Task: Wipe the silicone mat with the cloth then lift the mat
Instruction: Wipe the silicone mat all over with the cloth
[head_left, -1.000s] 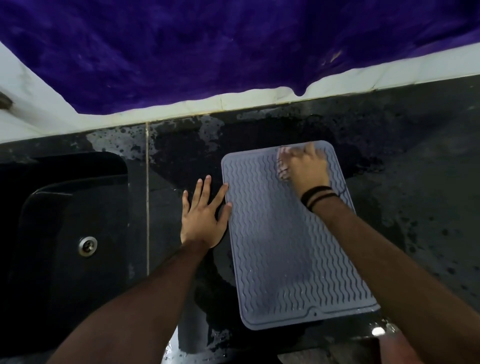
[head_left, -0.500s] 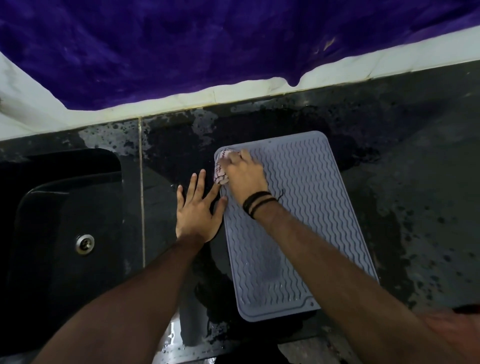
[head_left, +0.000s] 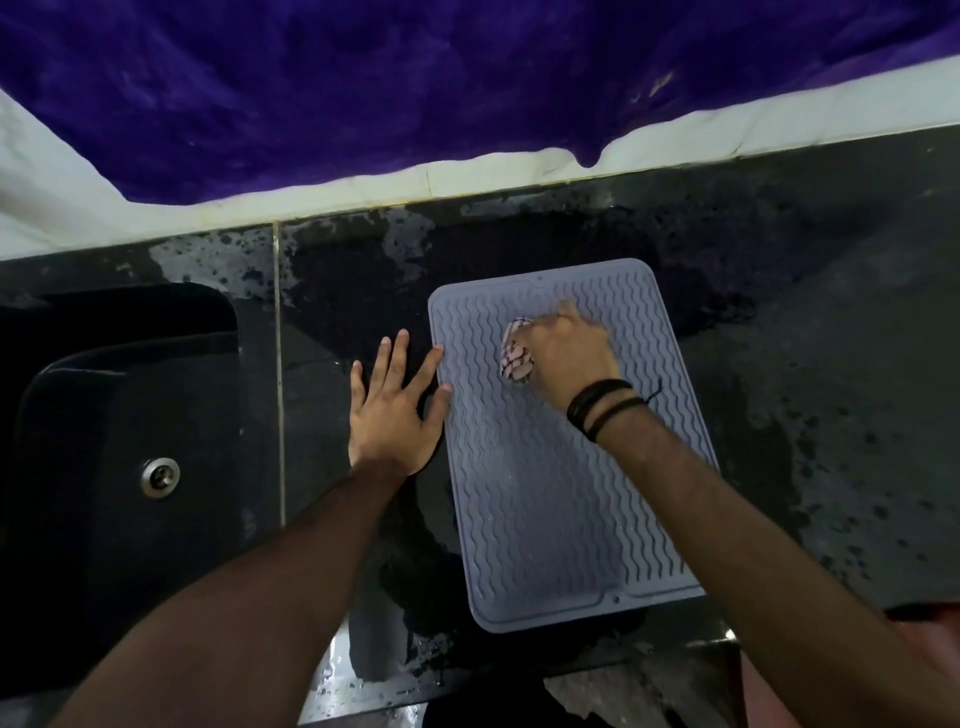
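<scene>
A grey silicone mat (head_left: 561, 467) with a wavy ridge pattern lies flat on the dark, wet worktop (head_left: 805, 415). Its long side runs from near to far, and its near edge is close to the near rim of the worktop. The right hand (head_left: 563, 358) is on the far half of the mat, a little left of the middle. Its fingers are curled around a small bunched cloth (head_left: 515, 356), white with dark lines, so this grip is grasping the cloth and holds it against the mat surface. Only the left part of the cloth shows from under the hand. Black bands (head_left: 602, 408) sit around the right wrist.

The left hand (head_left: 395, 410) lies flat on the worktop just beside the left edge of the mat, with the fingers spread and straight. Its grip is released and it holds nothing. The tip of the index finger and the tip of the thumb reach the left rim of the mat and seem to touch it.

To the left there is a black sink (head_left: 119, 467) with a round metal drain (head_left: 161, 477). On the far side, a white tiled edge (head_left: 467, 179) borders the worktop, and a purple fabric (head_left: 415, 78) hangs over it.
</scene>
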